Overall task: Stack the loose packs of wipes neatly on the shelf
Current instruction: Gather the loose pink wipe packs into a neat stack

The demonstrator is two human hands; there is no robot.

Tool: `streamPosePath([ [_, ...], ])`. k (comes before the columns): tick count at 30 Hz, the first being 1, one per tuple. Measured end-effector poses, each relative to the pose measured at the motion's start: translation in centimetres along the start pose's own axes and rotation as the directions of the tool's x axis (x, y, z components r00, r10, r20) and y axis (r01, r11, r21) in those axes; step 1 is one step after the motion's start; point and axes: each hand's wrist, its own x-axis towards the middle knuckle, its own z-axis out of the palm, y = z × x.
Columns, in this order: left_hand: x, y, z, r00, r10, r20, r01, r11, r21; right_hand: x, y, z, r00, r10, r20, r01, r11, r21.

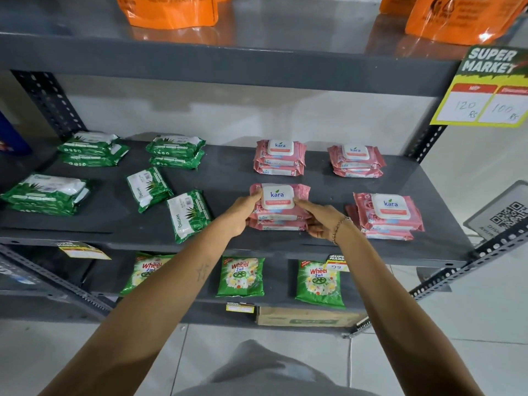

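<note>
The shelf (pixel 228 178) carries green and pink stacks. At front centre, the left hand (pixel 243 212) and right hand (pixel 317 218) clasp the pink stack (pixel 278 207) from both sides, squaring it. Next, judged: stack the two loose green packs (pixel 168 201), lying askew just left.

The dark grey metal shelf (pixel 228 178) looked matt; the pink plastic wipe packs (pixel 278 207) and green plastic wipe packs (pixel 188 214) looked glossy.
</note>
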Motion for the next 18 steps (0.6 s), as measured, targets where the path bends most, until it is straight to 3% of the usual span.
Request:
streamPosePath([
  [18, 0.4, -0.1, 0.9, 0.999, 0.034, 0.005, -0.035, 0.992, 0.118, -1.8, 0.4, -0.7, 0.999, -0.016, -0.039, 0.015, 0.999, -0.038],
])
